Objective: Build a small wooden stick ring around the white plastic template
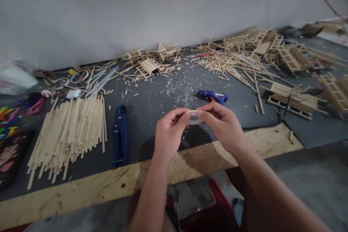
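Observation:
Both hands meet above the front edge of the dark table. My left hand (172, 130) pinches the left side of a small pale ring (195, 119), which looks partly clear. On the other side, my right hand (224, 123) pinches the same ring, with a short wooden strip (193, 111) along its top between the fingertips. Just beyond my right hand lies a blue glue gun (213, 96) with an orange trigger. A blue cutter (120, 136) rests on the table to the left of my left hand.
Many thin wooden sticks (70, 130) lie in a pile at the left. Small wooden models (292, 96) and loose sticks crowd the right and back. A phone-like dark case (13, 156) is at far left. A wooden board (89, 192) edges the table's front.

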Motion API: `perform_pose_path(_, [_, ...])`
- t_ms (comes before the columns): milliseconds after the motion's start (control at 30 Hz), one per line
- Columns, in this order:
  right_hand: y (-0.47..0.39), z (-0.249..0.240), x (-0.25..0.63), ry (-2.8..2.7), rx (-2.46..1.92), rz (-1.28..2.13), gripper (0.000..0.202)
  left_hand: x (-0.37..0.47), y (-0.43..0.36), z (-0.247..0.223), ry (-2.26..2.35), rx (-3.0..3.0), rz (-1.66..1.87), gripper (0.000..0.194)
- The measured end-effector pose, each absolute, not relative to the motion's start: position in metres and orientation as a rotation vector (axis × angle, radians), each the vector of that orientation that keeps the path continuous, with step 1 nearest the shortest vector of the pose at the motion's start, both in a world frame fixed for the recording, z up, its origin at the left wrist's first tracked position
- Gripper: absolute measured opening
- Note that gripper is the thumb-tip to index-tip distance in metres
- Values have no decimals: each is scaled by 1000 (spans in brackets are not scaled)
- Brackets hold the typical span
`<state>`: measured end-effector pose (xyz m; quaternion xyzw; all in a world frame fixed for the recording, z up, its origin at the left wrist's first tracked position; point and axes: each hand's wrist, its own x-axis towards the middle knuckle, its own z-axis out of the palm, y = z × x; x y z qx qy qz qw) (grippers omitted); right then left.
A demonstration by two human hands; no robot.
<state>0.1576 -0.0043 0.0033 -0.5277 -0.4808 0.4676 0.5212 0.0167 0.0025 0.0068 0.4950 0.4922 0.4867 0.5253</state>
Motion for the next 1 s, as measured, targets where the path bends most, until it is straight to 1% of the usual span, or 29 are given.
perform_pose_path(400, [-3,6,157,-1159,-1274,1140,18,15,4,2,1137,1098,1208,18])
perform_pose_path(700, [-3,7,158,-1142,-1238,1156,12,14,6,0,1114,1047,1218,17])
perform_pose_path(1000, [-3,4,156,-1112,-1206,1182,13,16,5,2,1125,1053,1199,19])
